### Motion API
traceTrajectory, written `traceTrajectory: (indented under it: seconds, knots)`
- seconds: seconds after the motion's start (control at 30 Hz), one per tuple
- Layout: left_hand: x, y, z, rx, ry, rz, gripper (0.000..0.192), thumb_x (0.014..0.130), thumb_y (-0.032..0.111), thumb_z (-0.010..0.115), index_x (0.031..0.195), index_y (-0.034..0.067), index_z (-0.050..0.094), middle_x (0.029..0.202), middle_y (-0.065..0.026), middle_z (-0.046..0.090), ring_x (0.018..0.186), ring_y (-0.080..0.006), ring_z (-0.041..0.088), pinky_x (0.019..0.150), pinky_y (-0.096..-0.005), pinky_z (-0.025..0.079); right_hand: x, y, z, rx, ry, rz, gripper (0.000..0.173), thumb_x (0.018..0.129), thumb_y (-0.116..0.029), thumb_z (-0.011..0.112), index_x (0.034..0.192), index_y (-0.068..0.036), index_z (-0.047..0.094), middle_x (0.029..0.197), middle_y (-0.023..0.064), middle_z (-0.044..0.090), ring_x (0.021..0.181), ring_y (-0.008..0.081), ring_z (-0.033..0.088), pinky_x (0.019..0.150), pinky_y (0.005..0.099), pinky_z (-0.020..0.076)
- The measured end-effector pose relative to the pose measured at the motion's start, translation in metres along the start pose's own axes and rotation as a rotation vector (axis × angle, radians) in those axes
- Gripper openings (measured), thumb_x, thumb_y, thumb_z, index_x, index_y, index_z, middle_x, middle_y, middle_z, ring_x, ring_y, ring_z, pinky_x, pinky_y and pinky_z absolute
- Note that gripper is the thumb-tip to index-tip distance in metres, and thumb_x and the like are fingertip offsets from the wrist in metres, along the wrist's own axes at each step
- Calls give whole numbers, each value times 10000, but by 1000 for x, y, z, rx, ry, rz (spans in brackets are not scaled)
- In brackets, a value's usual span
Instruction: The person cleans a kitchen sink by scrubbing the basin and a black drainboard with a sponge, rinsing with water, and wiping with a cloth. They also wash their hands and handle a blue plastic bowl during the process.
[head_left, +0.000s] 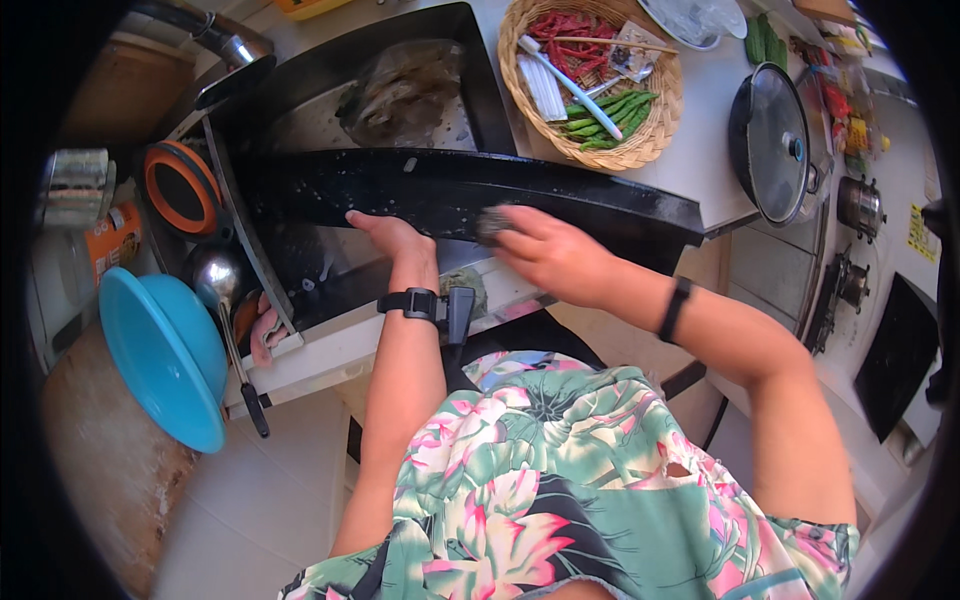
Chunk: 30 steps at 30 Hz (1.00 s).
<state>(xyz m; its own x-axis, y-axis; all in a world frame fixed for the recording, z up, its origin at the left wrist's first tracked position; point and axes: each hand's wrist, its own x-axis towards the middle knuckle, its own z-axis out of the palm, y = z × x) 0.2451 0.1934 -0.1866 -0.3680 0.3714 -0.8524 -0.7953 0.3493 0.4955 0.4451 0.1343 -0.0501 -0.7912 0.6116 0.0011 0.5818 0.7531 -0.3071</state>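
Observation:
A long black panel (450, 191), wet and spotted with drops, lies slantwise across the sink (491, 112). My left hand (394, 236) holds its near edge, the thumb showing at the side and the other fingers hidden beneath. In my right hand (551, 251) is a grey scouring pad (493, 225), blurred, pressed to or just over the panel's near edge. A green sponge or cloth (466, 289) rests on the sink's front ledge, between my two arms. Behind the panel, a crumpled clear plastic bag (409, 94) with dark contents lies in the sink basin.
A wicker basket (671, 135) with chillies and brushes stands behind the panel. A lidded pan (772, 146) is at the right. At the left are a faucet (244, 56), an orange-rimmed collapsible strainer (154, 176), a metal ladle (225, 281) and a blue basin (161, 360).

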Motion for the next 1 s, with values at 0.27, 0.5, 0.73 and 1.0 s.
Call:
traceTrajectory:
  seconds: [0.27, 0.5, 0.73, 1.0]
  knots:
    - [20, -4, -15, -16, 18, 41, 839, 1090, 686, 263, 1520, 1, 487, 1507, -153, 571, 1320, -295, 597, 1142, -367, 490, -40, 2, -36, -66, -68, 103, 269, 816, -93, 701, 1056, 0, 777, 1167, 127, 669, 1296, 375, 599, 1130, 446, 511]
    - [21, -2, -10, 41, 2, -9, 818, 1100, 670, 235, 1508, 16, 505, 1494, -143, 590, 1336, -307, 592, 1167, -383, 468, 60, 13, 15, -38, 122, -5, 203, 854, -95, 711, 1001, 38, 755, 1122, 156, 651, 1218, 384, 616, 1092, 454, 525]
    - [21, -3, -10, 59, 176, 22, 925, 1064, 723, 323, 1327, -118, 607, 1292, -210, 697, 1130, -322, 694, 1025, -362, 551, 15, 7, -18, -99, -58, 0, 247, 855, -96, 708, 1062, 30, 759, 1136, 153, 656, 1231, 380, 626, 1099, 465, 530]
    - [27, -6, -17, 52, 38, -44, 902, 1066, 723, 300, 1401, -68, 577, 1377, -200, 660, 1234, -321, 656, 1091, -372, 506, 122, 14, 44, -26, -51, -60, 396, 799, -115, 667, 1173, -11, 745, 1220, 149, 652, 1303, 386, 582, 1131, 435, 498]
